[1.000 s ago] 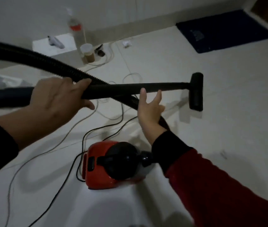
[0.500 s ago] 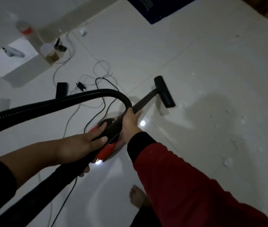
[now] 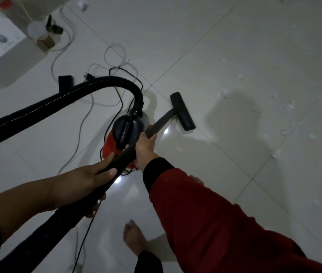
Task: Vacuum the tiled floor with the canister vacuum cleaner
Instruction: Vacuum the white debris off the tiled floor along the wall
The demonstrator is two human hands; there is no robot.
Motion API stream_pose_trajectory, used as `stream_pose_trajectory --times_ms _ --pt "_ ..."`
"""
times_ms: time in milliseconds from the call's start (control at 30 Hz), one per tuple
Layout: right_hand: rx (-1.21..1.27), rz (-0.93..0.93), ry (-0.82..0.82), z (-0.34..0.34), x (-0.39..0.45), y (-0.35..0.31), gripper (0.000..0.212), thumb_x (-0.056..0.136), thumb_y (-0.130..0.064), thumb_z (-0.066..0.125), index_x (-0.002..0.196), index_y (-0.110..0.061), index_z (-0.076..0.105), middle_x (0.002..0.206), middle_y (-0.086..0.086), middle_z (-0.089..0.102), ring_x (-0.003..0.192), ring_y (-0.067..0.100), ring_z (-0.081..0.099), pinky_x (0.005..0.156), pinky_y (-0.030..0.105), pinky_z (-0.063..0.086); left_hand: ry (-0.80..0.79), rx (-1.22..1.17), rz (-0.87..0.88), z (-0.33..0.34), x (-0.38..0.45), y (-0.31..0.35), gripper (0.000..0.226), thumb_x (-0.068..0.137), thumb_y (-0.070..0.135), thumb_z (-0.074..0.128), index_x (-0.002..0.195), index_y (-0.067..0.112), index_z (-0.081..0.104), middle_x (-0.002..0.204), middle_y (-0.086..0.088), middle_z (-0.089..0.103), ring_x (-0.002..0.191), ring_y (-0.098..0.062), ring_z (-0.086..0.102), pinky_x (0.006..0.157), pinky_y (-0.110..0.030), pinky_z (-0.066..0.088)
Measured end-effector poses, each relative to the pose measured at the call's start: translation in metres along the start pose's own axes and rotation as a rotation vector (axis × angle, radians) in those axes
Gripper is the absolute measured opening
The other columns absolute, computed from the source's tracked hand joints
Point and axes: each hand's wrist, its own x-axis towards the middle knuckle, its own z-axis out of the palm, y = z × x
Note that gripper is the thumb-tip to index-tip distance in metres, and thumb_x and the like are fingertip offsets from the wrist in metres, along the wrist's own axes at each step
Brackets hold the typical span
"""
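Note:
A red canister vacuum (image 3: 116,142) with a black top stands on the pale tiled floor (image 3: 234,56) in front of me. Its black ribbed hose (image 3: 57,101) arches from the canister off to the left edge. The black wand (image 3: 160,123) slants down to the flat floor nozzle (image 3: 182,111), which rests on the tiles just right of the canister. My left hand (image 3: 85,182) is closed around the wand's lower, thicker part. My right hand (image 3: 145,148), in a red sleeve, grips the wand farther up toward the nozzle. White crumbs (image 3: 286,107) are scattered on the tiles at right.
Loose white and black cables (image 3: 114,62) lie behind the canister. A black adapter (image 3: 65,82), a white box (image 3: 2,48), a cup (image 3: 38,33) and a bottle stand at upper left. My bare foot (image 3: 134,239) is on the tiles below my hands.
My right hand, open beside the wand a second ago, now grips it. The wand swung from level down to the floor, and the nozzle has slid a little to the right.

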Motion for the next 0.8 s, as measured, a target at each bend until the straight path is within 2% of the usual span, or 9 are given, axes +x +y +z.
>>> stream_pose_trajectory --times_ms 100,167,233,333,400,500,633,733,800 --pt "0.006 -0.013 -0.024 0.013 0.003 0.037 0.064 0.096 -0.033 0.048 0.145 -0.051 0.011 0.125 0.013 0.051 0.086 0.027 0.06 0.075 0.043 0.057 0.024 -0.066 -0.043 -0.008 0.006 -0.034 0.069 0.08 0.053 0.057 0.138 0.06 0.021 0.075 -0.016 0.05 0.046 -0.019 0.054 0.052 -0.032 0.049" --pt "0.053 -0.018 -0.05 0.022 0.005 0.063 0.07 0.086 -0.042 0.06 0.137 -0.062 0.016 0.12 0.014 0.051 0.096 0.031 0.059 0.083 0.048 0.055 0.049 -0.094 -0.051 -0.014 0.013 -0.053 0.06 0.092 0.042 0.049 0.144 0.054 0.021 0.077 -0.016 0.05 0.047 -0.018 0.053 0.051 -0.031 0.048" --pt "0.116 -0.024 -0.038 0.025 -0.001 0.085 0.07 0.082 -0.042 0.065 0.131 -0.067 0.022 0.114 0.013 0.051 0.088 0.029 0.063 0.074 0.043 0.058 0.044 -0.119 -0.041 -0.019 0.018 -0.065 0.056 0.094 0.042 0.046 0.143 0.054 0.022 0.081 -0.016 0.05 0.051 -0.019 0.052 0.05 -0.03 0.048" --pt "0.22 -0.049 -0.043 0.024 -0.002 0.096 0.059 0.096 -0.026 0.054 0.138 -0.058 0.027 0.076 0.009 0.051 0.048 0.016 0.051 0.044 0.024 0.048 -0.01 -0.17 -0.032 -0.022 0.022 -0.08 0.057 0.095 0.043 0.042 0.145 0.054 0.017 0.09 -0.015 0.051 0.061 -0.021 0.051 0.054 -0.028 0.052" --pt "0.155 -0.059 -0.02 0.024 0.007 0.091 0.059 0.097 -0.024 0.05 0.14 -0.056 0.025 0.067 0.006 0.048 0.048 0.015 0.048 0.045 0.025 0.046 -0.053 -0.193 -0.035 -0.025 0.022 -0.089 0.058 0.094 0.045 0.043 0.143 0.056 0.016 0.093 -0.014 0.054 0.065 -0.022 0.056 0.059 -0.031 0.055" --pt "0.003 -0.106 0.021 0.026 0.016 0.072 0.059 0.098 -0.023 0.048 0.143 -0.05 0.02 0.075 0.01 0.051 0.053 0.019 0.051 0.048 0.03 0.048 -0.092 -0.272 -0.003 -0.025 0.026 -0.096 0.057 0.094 0.038 0.046 0.139 0.06 0.019 0.084 -0.011 0.049 0.053 -0.015 0.053 0.051 -0.028 0.052" --pt "0.097 -0.133 -0.098 0.015 0.014 0.063 0.056 0.098 -0.029 0.052 0.142 -0.048 0.023 0.077 0.01 0.057 0.054 0.019 0.06 0.047 0.026 0.051 -0.089 -0.376 0.072 -0.013 0.045 -0.087 0.061 0.097 0.032 0.047 0.143 0.057 0.016 0.073 -0.009 0.046 0.046 -0.012 0.048 0.042 -0.023 0.043" --pt "0.147 -0.154 -0.177 0.004 0.018 0.06 0.055 0.1 -0.029 0.047 0.141 -0.054 0.021 0.063 0.006 0.051 0.041 0.014 0.051 0.041 0.022 0.046 -0.131 -0.413 0.112 0.001 0.056 -0.072 0.06 0.097 0.031 0.047 0.137 0.064 0.017 0.074 -0.009 0.046 0.047 -0.011 0.05 0.044 -0.024 0.046" --pt "0.136 -0.145 -0.175 0.001 0.025 0.042 0.052 0.1 -0.026 0.046 0.143 -0.048 0.025 0.058 0.005 0.046 0.037 0.013 0.045 0.038 0.02 0.043 -0.14 -0.425 0.122 0.007 0.062 -0.06 0.058 0.096 0.031 0.047 0.13 0.069 0.018 0.076 -0.009 0.047 0.048 -0.012 0.053 0.049 -0.025 0.051"
